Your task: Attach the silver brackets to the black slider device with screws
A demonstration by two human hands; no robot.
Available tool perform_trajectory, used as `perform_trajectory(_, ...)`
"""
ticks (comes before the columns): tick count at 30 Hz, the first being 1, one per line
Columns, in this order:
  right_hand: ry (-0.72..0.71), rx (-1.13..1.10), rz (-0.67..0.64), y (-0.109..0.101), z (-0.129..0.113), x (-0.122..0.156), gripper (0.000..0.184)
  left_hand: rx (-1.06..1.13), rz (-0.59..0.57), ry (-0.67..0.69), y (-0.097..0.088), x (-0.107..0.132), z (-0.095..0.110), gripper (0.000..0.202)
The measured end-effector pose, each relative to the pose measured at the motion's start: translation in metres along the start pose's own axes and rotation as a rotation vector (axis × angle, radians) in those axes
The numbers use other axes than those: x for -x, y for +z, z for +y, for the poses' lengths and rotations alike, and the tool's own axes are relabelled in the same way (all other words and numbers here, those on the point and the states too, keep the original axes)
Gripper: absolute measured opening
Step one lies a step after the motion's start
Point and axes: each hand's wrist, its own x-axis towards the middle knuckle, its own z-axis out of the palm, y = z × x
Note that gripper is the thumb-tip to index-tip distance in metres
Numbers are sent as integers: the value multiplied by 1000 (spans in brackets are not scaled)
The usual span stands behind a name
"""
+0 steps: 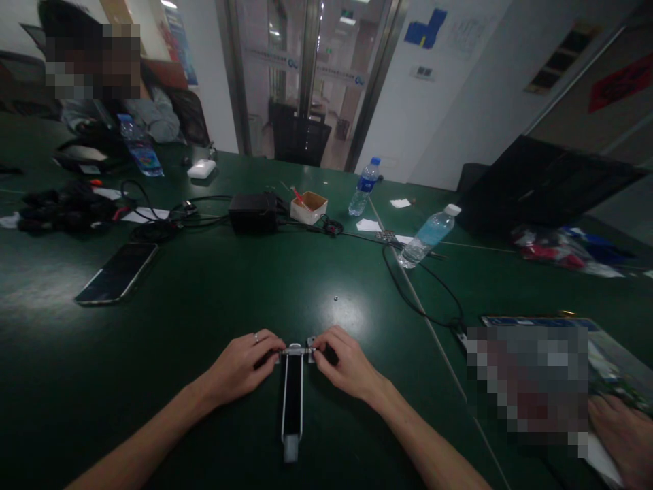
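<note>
A long, narrow device with a black face and pale metal side rails (292,395) lies on the green table, its length pointing toward me. A thin metal rod (296,351) crosses its far end. My left hand (249,361) has thumb and fingers pinched at the rod's left end; a ring is on one finger. At the right end, by a small metal bracket (311,341), the fingers of my right hand (344,361) are closed in a pinch. My fingertips partly cover both ends. A small metal nut (335,298) lies farther off on the table.
A smartphone (120,273) lies at left. Behind are a black box (253,212), cables, a small open carton (309,207) and water bottles (427,237). One person sits at far left; another person's hand (620,429) rests at right near a flat panel (541,321).
</note>
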Motion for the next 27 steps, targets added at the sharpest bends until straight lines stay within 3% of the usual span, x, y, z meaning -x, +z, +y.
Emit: perform_trajectory(27,20,26,-37,-2,-2,-1,3,20,-16,-5,0,0,-1,26)
